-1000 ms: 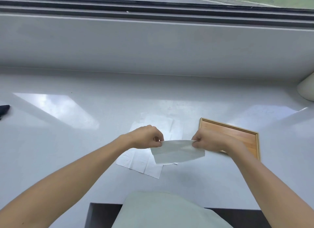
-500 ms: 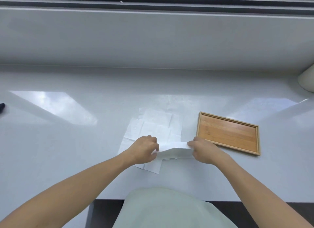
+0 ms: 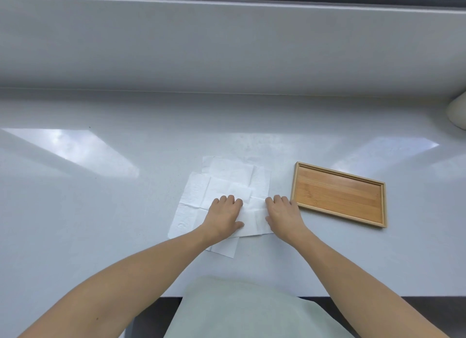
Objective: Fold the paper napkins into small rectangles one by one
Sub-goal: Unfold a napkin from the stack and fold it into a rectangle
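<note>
Both hands press flat on a folded napkin (image 3: 253,218) that lies near the middle of the white tabletop (image 3: 100,211), a little toward its near edge. The left hand (image 3: 223,218) covers the napkin's left part, palm down; its fingers (image 3: 230,200) are bent at the knuckles so the tips are tucked under and hidden, and whether they pinch any paper cannot be told. The thumb lies straight along the paper toward the near edge. The right hand (image 3: 283,215) rests on the napkin's right edge in the same way, fingers side by side with their tips hidden from the camera.

Under the folded napkin lies a loose pile of unfolded napkins (image 3: 227,176), white on white, so their edges are hard to separate and the number of sheets cannot be counted. One corner of the pile pokes out toward the near edge below the left wrist.

A shallow wooden tray (image 3: 338,194) sits just right of the right hand, apart from the napkins, turned slightly askew to the tabletop's edges. At the far right edge a pale rounded object (image 3: 457,113) is cut off by the frame and cannot be identified. A light green garment (image 3: 239,310) fills the bottom of the view and hides part of the tabletop's near edge.
</note>
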